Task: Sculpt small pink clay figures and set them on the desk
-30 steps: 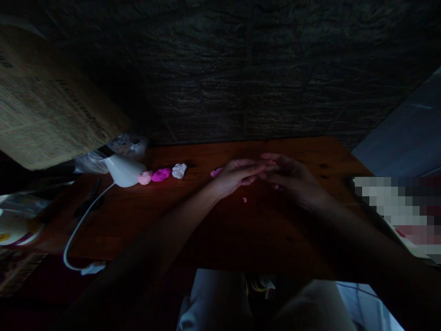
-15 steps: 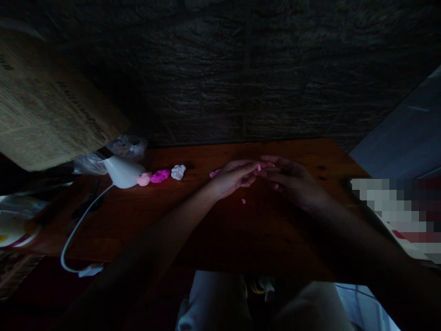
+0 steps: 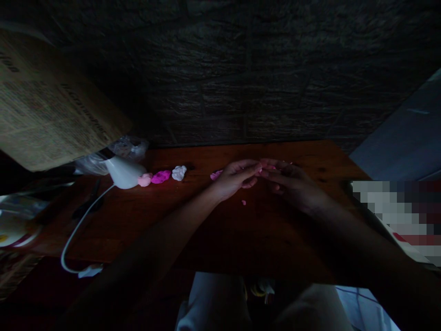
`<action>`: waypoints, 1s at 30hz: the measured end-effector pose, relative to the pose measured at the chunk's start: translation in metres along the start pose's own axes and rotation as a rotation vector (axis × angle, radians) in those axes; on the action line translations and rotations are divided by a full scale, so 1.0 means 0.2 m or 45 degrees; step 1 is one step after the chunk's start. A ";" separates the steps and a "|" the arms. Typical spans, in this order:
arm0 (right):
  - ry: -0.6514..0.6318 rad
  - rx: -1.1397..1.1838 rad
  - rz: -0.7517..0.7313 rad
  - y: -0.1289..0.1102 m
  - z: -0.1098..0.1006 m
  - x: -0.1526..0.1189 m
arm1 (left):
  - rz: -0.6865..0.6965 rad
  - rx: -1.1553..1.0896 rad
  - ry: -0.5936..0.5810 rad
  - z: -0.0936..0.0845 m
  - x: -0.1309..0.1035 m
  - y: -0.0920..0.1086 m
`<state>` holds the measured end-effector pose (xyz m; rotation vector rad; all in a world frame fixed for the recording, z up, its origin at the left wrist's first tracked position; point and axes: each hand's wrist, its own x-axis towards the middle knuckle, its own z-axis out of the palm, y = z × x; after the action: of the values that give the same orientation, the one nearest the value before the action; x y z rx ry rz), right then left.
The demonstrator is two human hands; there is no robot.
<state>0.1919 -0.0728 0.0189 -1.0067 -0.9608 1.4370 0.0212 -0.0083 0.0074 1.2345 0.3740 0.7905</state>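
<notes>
My left hand [image 3: 237, 178] and my right hand [image 3: 291, 181] meet over the wooden table [image 3: 206, 225], fingertips touching. Between them is a small bit of pink clay [image 3: 261, 170], pinched by both. A pink-purple lump [image 3: 216, 174] lies partly hidden behind my left hand. A tiny pink crumb [image 3: 244, 202] is on the table below my hands. To the left sit a white lump [image 3: 179, 173], a magenta lump [image 3: 161, 176] and a light pink lump [image 3: 145, 179] in a row.
A white lamp-like object [image 3: 124, 172] with a white cable [image 3: 70, 239] stands at the left, beside a clear plastic bag [image 3: 129, 148]. Dark scissors [image 3: 87, 202] lie near it. A printed paper bag [image 3: 51, 105] is at the upper left. A dark stone wall [image 3: 220, 78] backs the table.
The fingers of both hands have shifted slightly, and the pink bit between them shows less. The view has moved a little.
</notes>
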 end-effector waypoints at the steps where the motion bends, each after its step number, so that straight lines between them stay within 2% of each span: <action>1: -0.001 0.013 0.008 0.00 0.00 0.00 | -0.009 0.002 -0.001 0.00 0.00 0.00; 6: -0.003 0.044 0.025 0.00 0.00 -0.01 | -0.038 -0.027 0.023 -0.01 0.01 -0.01; 12: -0.050 -0.038 0.032 -0.01 0.00 -0.01 | 0.027 -0.099 0.074 -0.02 0.01 0.00; 19: -0.002 -0.072 0.014 -0.01 -0.01 -0.01 | -0.068 -0.094 0.213 -0.03 0.02 0.00; 26: -0.056 -0.077 0.003 -0.03 0.00 -0.02 | -0.092 -0.144 0.215 -0.02 0.01 0.02; 30: -0.075 -0.033 -0.037 -0.04 0.00 -0.02 | -0.148 -0.183 0.136 -0.01 0.00 0.02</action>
<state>0.1940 -0.0766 0.0271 -0.9701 -1.0354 1.4403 0.0184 -0.0060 0.0111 1.0300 0.4636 0.7712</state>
